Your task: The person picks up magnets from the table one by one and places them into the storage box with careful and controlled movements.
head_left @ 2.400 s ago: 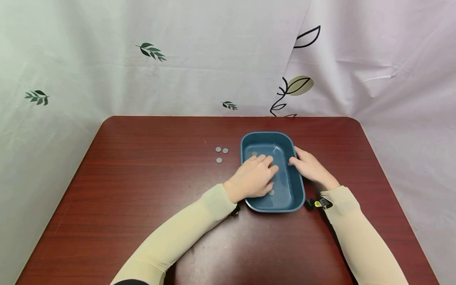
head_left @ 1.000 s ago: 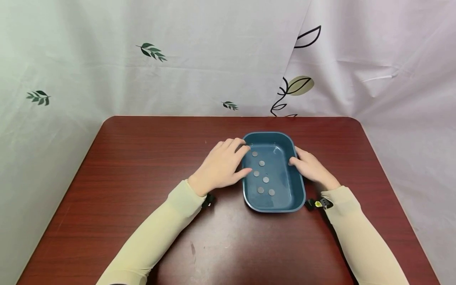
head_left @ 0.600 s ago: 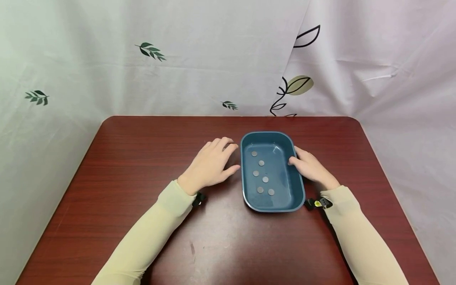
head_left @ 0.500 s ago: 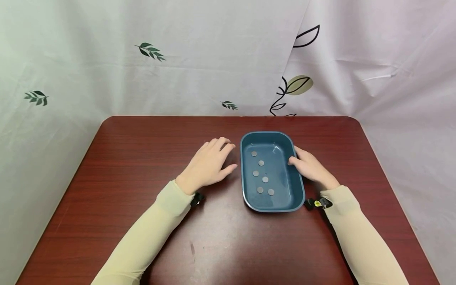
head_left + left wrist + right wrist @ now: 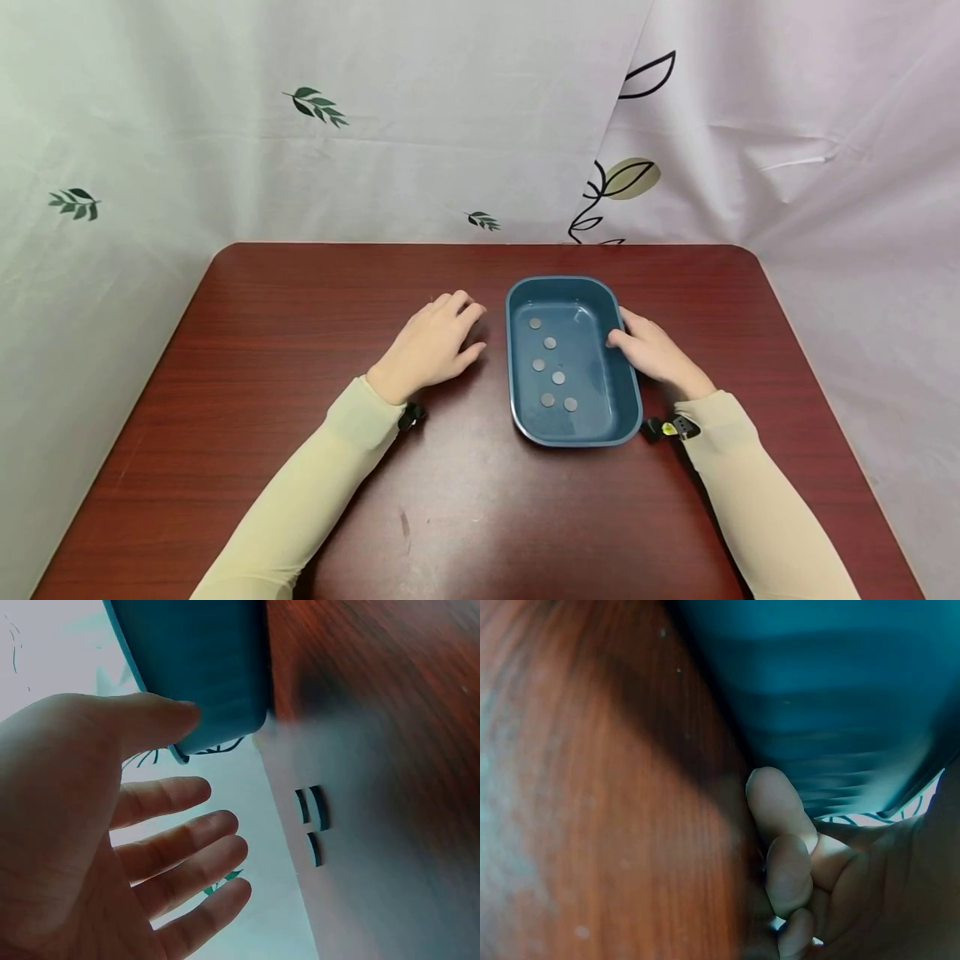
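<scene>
A blue rectangular plastic tub (image 5: 600, 385) stands right of the table's middle. Several small flat grey discs (image 5: 558, 378), coin-like, lie spread on the left part of its floor. My right hand (image 5: 663, 357) grips the tub's right wall, thumb over the rim inside; in the right wrist view, bent fingers (image 5: 774, 806) touch its outer side low down. Left of the tub my left hand (image 5: 429, 346) hovers palm down, fingers spread and slightly bent, holding nothing. The left wrist view shows three more discs (image 5: 319, 808) on the table beyond its fingertips; from the head view the hand hides them.
The dark red-brown wooden table (image 5: 480, 517) has rounded far corners. A pale cloth (image 5: 420, 133) with leaf prints hangs behind it and along both sides. Dark wrist cameras sit at both cuffs.
My left hand has come out of the tub and moved left over the table, covering the three discs there. All the discs inside the tub now show. My right hand keeps its hold.
</scene>
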A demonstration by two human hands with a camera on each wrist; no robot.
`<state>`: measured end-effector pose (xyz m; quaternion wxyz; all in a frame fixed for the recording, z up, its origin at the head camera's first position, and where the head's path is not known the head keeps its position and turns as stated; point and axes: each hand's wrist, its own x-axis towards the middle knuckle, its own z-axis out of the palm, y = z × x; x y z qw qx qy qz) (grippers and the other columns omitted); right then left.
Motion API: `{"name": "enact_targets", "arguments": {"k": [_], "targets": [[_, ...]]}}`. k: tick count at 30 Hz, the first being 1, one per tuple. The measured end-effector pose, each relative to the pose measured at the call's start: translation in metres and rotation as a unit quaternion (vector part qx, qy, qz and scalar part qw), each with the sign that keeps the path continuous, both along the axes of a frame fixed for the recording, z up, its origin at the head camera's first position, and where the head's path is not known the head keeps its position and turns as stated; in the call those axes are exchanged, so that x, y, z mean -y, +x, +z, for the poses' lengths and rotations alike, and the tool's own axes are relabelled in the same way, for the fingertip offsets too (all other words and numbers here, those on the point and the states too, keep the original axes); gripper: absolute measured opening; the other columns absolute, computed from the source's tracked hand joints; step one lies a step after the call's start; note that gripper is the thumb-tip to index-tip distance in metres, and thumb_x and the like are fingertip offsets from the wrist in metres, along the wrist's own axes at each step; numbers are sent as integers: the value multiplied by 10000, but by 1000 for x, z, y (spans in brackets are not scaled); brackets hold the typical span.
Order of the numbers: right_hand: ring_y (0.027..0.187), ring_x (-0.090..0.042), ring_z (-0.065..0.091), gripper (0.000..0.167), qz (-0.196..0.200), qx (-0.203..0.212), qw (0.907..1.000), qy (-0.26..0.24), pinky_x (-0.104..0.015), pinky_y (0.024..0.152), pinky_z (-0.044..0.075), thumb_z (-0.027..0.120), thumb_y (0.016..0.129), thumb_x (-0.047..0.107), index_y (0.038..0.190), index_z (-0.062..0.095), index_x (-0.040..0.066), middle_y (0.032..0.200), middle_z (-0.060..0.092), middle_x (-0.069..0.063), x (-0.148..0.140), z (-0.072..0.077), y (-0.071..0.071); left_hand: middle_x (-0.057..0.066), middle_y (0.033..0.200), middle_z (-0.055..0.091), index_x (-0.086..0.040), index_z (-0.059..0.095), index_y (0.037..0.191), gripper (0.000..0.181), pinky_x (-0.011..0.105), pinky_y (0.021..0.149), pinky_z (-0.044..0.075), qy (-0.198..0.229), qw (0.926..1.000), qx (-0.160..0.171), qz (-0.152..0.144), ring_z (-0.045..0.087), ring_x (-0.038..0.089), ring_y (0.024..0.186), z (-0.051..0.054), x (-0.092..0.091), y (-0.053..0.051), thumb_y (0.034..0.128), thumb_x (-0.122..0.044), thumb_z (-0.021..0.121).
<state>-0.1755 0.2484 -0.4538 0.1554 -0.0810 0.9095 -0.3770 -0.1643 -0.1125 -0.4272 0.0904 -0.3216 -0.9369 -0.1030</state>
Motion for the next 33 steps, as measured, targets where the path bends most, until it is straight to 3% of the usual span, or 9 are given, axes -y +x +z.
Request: {"name": "enact_targets", "arguments": {"k": [20, 33], "targets": [[1004, -302, 672, 549, -10, 34, 10000, -46, -446, 911, 517, 491, 964, 163, 1501, 455, 56, 1340, 641, -216, 0, 0, 1, 98, 1086, 616, -73, 673, 1190, 303, 407, 816, 580, -535, 9981, 274, 142, 622, 282, 928, -12, 2, -7, 926, -206, 739], [1007, -290, 671, 511, 6, -73, 10000, -4, -431, 919, 505, 509, 953, 155, 1458, 505, 76, 1302, 660, -192, -1, 0, 0, 122, 1044, 605, -56, 680, 1218, 276, 415, 817, 581, -504, 9981, 337, 73, 630, 301, 893, -17, 4, -10, 952, -125, 702]]}}
